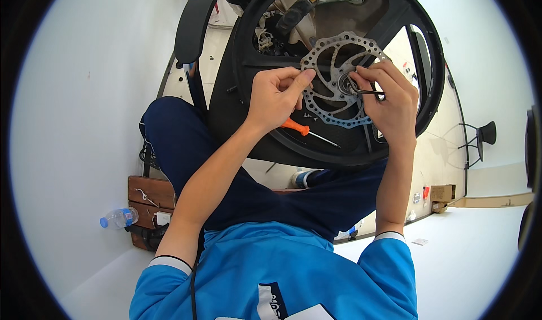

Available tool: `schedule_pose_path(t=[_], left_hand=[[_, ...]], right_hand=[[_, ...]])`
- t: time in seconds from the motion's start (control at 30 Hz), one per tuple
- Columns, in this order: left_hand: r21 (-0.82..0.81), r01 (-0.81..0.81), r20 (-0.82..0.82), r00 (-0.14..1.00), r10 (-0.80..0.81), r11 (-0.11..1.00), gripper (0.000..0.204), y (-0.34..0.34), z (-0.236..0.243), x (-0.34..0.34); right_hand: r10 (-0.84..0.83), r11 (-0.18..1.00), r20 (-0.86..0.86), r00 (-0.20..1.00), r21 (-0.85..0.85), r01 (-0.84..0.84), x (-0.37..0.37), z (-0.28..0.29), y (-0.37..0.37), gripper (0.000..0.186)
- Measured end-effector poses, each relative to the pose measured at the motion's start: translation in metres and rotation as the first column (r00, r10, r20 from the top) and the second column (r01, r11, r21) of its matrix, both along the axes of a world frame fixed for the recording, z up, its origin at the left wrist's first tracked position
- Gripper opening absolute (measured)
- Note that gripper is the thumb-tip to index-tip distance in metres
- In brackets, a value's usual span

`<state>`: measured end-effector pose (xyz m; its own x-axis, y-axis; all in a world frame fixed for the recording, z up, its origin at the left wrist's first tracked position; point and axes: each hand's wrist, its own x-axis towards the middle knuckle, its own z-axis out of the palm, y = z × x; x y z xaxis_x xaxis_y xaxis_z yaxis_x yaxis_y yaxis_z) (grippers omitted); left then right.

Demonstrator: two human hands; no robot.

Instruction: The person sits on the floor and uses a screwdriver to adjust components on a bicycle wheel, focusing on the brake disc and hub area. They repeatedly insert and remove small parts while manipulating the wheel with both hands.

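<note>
A silver brake disc (333, 119) with drilled holes lies over the hub of a black spoked wheel (432, 88), in front of my lap. My right hand (393, 102) pinches a dark, bent hex key (372, 92) close to the centre of the disc. At the disc's left edge my left hand (274, 97) has thumb and forefinger pressed together. Whether it grips the rim or a small part there is hidden by the fingers. An orange-handled screwdriver (298, 127) rests inside the wheel below the disc, with several small bolts (309, 115) near it.
The wheel rests on a black chair seat (223, 122) with an armrest (195, 26). Left of my leg, a plastic bottle (118, 218) lies by a brown wooden box (148, 191). A cardboard box (443, 193) and a black chair (485, 134) stand off to the right.
</note>
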<state>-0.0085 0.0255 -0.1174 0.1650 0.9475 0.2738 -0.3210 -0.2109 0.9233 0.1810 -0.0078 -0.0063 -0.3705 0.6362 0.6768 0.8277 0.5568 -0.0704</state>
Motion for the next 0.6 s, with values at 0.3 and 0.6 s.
schedule_pose_path(t=[0.3,0.6], left_hand=[[0.011,-0.01,-0.014,1.0,0.01,1.0,0.033,0.002,0.003,0.0],[-0.008,-0.013,-0.028,1.0,0.013,1.0,0.033,-0.001,-0.002,0.001]], right_hand=[[0.036,0.997,0.043,0.998,-0.065,-0.033,0.003,0.004,0.001,0.009],[0.107,0.991,0.219,0.97,-0.098,-0.087,0.007,0.018,0.003,0.026]])
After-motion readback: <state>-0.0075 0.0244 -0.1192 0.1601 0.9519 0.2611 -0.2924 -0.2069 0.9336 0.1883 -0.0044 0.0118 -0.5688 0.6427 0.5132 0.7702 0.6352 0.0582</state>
